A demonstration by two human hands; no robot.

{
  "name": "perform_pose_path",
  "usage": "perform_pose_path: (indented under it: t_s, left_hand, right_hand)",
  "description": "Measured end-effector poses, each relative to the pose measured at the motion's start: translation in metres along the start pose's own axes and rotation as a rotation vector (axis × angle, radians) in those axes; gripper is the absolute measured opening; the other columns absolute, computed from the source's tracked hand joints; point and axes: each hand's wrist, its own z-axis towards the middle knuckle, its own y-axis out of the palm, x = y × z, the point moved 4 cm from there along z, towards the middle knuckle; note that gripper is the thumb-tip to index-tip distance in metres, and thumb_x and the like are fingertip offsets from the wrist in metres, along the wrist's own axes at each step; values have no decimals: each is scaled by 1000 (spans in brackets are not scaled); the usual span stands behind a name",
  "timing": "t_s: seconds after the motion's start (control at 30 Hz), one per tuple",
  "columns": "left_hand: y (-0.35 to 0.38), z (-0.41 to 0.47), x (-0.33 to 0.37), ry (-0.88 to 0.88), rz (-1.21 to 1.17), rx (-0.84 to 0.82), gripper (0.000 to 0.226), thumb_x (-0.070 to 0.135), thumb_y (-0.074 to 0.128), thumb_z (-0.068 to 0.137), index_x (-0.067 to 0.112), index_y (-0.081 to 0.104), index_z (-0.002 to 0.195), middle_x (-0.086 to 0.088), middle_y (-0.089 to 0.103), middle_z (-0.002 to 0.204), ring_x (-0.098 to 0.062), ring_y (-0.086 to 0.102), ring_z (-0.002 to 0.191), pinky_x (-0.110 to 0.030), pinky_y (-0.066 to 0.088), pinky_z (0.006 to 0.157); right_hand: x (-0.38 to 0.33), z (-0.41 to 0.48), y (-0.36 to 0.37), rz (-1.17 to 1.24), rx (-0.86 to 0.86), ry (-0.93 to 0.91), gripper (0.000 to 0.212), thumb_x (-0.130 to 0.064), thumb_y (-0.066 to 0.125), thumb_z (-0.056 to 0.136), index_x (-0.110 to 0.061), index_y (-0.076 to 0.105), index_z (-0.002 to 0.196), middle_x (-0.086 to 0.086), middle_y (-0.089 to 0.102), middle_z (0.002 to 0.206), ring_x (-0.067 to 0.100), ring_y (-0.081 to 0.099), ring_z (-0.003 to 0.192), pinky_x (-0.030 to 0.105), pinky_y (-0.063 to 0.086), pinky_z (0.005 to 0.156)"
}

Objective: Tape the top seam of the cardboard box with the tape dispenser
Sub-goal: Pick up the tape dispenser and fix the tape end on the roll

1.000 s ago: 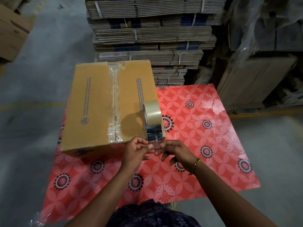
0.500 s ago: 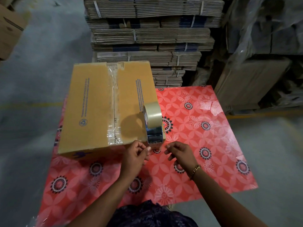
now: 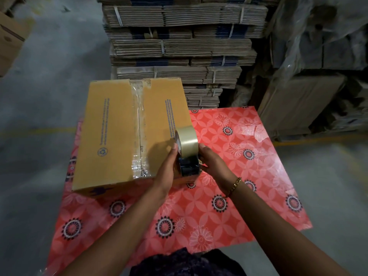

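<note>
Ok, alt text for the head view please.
Both hands, left hand and right hand, grip a tape dispenser standing on a cardboard box whose top seam is already taped, on a red floral mat.

Support surface: desk [image 3: 249, 176], fully covered by a red plastic sheet with white floral pattern and dark round medallions; glare patches on the far right part. Desk stands on a grey concrete floor [image 3: 49, 66] with a faint yellow line running across it.

Directly on the desk: one cardboard box [image 3: 111, 136], closed, sitting on the left far part, its left edge about flush with the desk's left edge. Clear tape runs along its top seam. Rest of the cover is bare red sheet.

On the floor behind the desk: stack of strapped flat cardboard bundles [image 3: 179, 46]. Far left on the floor: another carton [image 3: 10, 40], partly cut off.
</note>
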Motion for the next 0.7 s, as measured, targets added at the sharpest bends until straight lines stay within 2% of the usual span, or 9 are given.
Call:
perform_pose_path:
  t_s: [0.1, 0.2, 0.27, 0.37, 0.47, 0.53, 0.6, 0.7]
  left_hand:
    - [7, 7, -8, -9, 4, -41, 44, 57, 30, 103, 38, 65, 123, 11, 76, 116, -3, 71, 106, -24, 54, 88]
    - [19, 17, -16, -19, -27, -74, 53, 62, 32, 97, 34, 62, 131, 10, 73, 126, -9, 67, 118, -35, 54, 98]
    - [37, 24, -18, -20, 1, -87, 57, 64, 34, 92, 34, 61, 132, 12, 72, 127, -6, 66, 119, -31, 54, 97]
    - [74, 41, -26, -21, 27, -98, 36, 50, 30, 103, 40, 63, 113, 31, 74, 101, 14, 65, 101, -13, 48, 85]
    - [119, 61, -43, -44, 40, -125, 36, 39, 27, 108, 41, 63, 106, 35, 74, 90, 17, 66, 91, -6, 47, 76]
    - [148, 77, -56, -58, 80, -142, 37, 41, 26, 108, 43, 63, 107, 33, 74, 93, 17, 65, 92, -5, 47, 77]
    - [173, 98, -73, -79, 84, -148, 38, 45, 26, 107, 44, 64, 109, 26, 74, 102, 15, 66, 95, -10, 48, 82]
    - [205, 128, -90, -88, 100, -138, 46, 61, 34, 99, 36, 65, 121, 8, 71, 122, 4, 68, 105, -23, 50, 92]
  right_hand:
    - [1, 0, 3, 25, -2, 21, 34, -45, 39, 104, -35, 63, 127, -13, 64, 133, 5, 56, 128, 33, 42, 106]
    - [-2, -5, -10, 35, 0, 42, 29, -38, 39, 105, -37, 66, 115, -26, 69, 112, -4, 60, 112, 23, 44, 92]
    - [-1, -6, -29, 45, -5, 41, 31, -36, 38, 105, -43, 68, 107, -35, 70, 103, -14, 61, 104, 22, 44, 91]
    - [-1, -12, -68, 56, 15, 27, 27, -41, 45, 100, -52, 70, 100, -38, 70, 100, -19, 62, 100, 25, 43, 90]
    - [4, -10, -113, 49, 63, 32, 25, -44, 48, 88, -45, 70, 100, -32, 72, 98, -15, 63, 98, 25, 43, 87]
    - [12, -3, -144, 44, 87, 47, 22, -37, 48, 95, -38, 69, 102, -23, 70, 101, -7, 63, 100, 26, 43, 86]
    - [20, 6, -173, 63, 119, 58, 24, -25, 43, 103, -35, 66, 104, -15, 68, 107, 0, 63, 103, 27, 45, 86]
    - [36, 27, -212, 54, 165, 63, 32, -15, 41, 103, -34, 66, 96, -8, 68, 105, -2, 65, 92, 23, 49, 80]
